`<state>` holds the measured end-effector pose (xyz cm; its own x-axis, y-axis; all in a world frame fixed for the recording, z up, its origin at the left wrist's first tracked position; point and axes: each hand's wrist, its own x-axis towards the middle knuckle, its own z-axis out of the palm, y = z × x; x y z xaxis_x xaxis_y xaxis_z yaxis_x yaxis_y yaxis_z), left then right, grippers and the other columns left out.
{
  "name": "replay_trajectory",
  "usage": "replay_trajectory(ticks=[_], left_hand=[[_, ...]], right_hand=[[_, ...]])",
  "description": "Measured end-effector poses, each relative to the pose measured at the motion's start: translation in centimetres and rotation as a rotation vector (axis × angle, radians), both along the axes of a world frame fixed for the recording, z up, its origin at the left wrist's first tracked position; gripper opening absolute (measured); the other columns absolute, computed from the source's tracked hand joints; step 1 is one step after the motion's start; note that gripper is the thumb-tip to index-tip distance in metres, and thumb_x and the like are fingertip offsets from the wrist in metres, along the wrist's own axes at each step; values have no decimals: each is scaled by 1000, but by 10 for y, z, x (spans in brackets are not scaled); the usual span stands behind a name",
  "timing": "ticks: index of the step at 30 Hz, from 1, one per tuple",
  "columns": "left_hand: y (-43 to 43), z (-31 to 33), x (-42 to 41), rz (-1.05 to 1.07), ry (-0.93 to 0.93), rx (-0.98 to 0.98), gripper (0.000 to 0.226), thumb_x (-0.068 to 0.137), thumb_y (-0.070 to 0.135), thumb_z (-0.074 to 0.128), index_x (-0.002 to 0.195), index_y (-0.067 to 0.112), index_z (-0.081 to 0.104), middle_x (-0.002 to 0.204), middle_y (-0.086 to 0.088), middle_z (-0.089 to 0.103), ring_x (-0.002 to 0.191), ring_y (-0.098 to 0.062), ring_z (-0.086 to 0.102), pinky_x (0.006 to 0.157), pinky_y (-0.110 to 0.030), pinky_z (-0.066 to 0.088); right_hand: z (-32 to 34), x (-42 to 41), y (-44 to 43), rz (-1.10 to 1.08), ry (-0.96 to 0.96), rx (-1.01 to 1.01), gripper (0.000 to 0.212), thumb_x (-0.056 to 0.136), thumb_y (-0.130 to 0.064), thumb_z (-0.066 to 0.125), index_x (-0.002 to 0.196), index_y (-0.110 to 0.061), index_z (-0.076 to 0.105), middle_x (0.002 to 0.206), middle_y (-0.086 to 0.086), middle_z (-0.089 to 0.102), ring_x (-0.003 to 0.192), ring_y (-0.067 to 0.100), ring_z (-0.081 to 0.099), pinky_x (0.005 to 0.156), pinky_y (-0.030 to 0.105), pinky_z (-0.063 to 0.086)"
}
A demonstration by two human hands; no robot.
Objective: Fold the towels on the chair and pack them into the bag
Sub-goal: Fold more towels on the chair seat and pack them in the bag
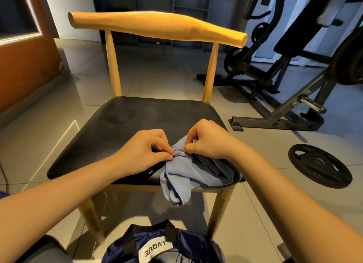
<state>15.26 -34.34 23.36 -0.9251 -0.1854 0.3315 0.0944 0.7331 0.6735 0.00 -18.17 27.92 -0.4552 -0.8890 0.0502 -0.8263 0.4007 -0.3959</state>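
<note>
A bunched edge of the light blue towel [182, 174] is pinched between the thumb and fingers of the left hand [145, 150], and the same ridge is pinched just beside it by the right hand [206, 140], fingertips nearly touching. The towel is crumpled at the front right of the black seat of the chair [125, 117], its long axis running from the hands toward the viewer, with the lower end hanging over the seat's front edge. Below, on the tiled floor, a dark blue bag [163, 247] is seen open.
</note>
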Motion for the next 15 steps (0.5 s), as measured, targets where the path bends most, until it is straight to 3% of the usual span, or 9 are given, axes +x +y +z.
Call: replay_trajectory(ticks=[5,10,12,15], left_hand=[[-4,5,4,15,4,-8,17,85,13,82,92,29,84,85,10,67,86,-17,67,74,-28,56],[-2,19,7,68,142,-44,10,86,14,81,89,23,81,83,10,69,84,-18,66,78,-27,55],[2,26,8,94,212,-59,8,87,13,79,88,20,79,83,9,69,84,-18,66,77,-27,54],[8,32,8,113,294,-91,6,89,14,77,89,19,75,88,9,67,88,-17,64,78,-24,53]], right_hand=[[3,-1,2,2,66,-25,15,87,-23,67,76,-22,76,67,-4,66,64,15,61,61,39,56],[25,-5,16,-89,-455,-337,14,90,-10,65,80,-2,72,70,2,66,65,6,58,61,16,49],[30,-5,20,-103,-656,-400,15,92,-8,61,80,-4,68,70,3,63,65,9,59,60,18,49],[33,-5,24,-91,-776,-422,15,94,-10,60,79,-9,65,71,6,58,64,12,56,59,20,47]])
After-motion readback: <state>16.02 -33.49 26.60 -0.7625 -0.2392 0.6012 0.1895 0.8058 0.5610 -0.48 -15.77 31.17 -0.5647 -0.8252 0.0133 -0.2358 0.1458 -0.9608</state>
